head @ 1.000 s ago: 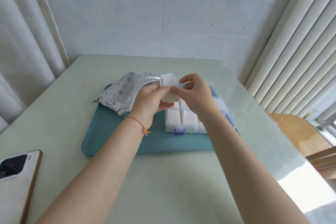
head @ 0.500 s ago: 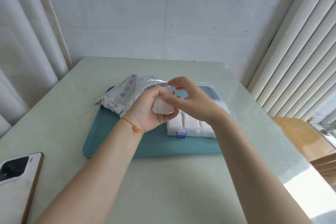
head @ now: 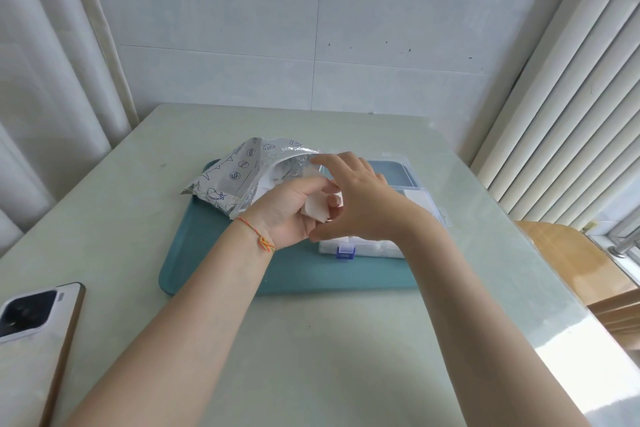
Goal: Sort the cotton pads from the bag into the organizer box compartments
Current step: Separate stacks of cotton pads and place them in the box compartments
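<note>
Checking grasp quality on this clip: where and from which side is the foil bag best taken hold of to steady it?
Take the foil bag at the upper lip of its open mouth, coming from the right, where the right hand already reaches. The bag lies on its side on the teal tray with the mouth facing right, so that thin edge probably suits a pinch grip. The left hand holds cotton pads.

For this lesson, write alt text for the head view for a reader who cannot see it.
The left hand grips white cotton pads over a teal plastic tray, while the right hand reaches to the open silver foil bag. A clear organizer box sits behind the right forearm.
</note>
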`<state>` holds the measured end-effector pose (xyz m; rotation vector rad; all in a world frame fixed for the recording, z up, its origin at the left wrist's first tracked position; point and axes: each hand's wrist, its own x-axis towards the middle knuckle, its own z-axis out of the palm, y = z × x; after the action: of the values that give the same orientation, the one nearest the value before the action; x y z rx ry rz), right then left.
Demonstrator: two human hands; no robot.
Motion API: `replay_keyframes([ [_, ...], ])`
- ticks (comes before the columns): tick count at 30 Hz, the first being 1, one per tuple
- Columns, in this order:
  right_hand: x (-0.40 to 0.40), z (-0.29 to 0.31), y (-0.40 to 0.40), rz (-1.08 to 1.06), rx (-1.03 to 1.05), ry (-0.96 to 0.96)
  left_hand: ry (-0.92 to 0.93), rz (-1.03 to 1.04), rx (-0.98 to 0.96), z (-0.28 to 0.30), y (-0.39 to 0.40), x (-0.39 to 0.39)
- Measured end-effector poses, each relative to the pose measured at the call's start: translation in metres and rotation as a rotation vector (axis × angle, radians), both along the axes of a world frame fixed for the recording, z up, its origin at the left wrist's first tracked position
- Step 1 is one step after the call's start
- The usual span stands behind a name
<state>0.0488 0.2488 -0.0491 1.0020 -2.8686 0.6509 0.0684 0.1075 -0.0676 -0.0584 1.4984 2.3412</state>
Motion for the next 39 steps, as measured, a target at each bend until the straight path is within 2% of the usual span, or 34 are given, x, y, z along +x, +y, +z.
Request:
replay_keyframes([
  [3, -0.001, -0.001, -0.002, -0.003, -0.011, 0.017, 0.086, -0.058, -0.092, 0.001, 0.003, 0.003],
  [7, -0.001, 0.002, -0.001, -0.006, -0.086, 0.010, 0.180, -0.102, -0.097, 0.004, 0.004, 0.006],
  [10, 0.001, 0.002, -0.001, -0.021, -0.065, 0.024, 0.213, -0.122, -0.123, 0.005, 0.004, 0.007],
  [18, 0.005, 0.008, -0.002, 0.027, -0.082, 0.056, 0.108, -0.057, -0.062, -0.001, -0.002, 0.000],
  [24, 0.007, 0.007, -0.005, 0.046, -0.134, 0.077, 0.153, -0.050, -0.075, -0.002, 0.004, 0.002],
  [29, 0.006, 0.003, -0.008, 0.062, -0.070, 0.084, 0.117, -0.021, -0.065, 0.001, 0.004, 0.002],
  [34, 0.007, 0.000, -0.012, 0.097, -0.097, 0.080, 0.100, -0.006, -0.054, -0.002, 0.003, 0.000],
  [37, 0.009, 0.004, -0.007, 0.137, -0.110, -0.027, 0.117, 0.020, -0.065, -0.005, 0.002, -0.002],
  [39, 0.007, 0.012, 0.001, 0.137, -0.221, -0.173, 0.113, 0.002, -0.061, -0.005, 0.000, -0.003],
])
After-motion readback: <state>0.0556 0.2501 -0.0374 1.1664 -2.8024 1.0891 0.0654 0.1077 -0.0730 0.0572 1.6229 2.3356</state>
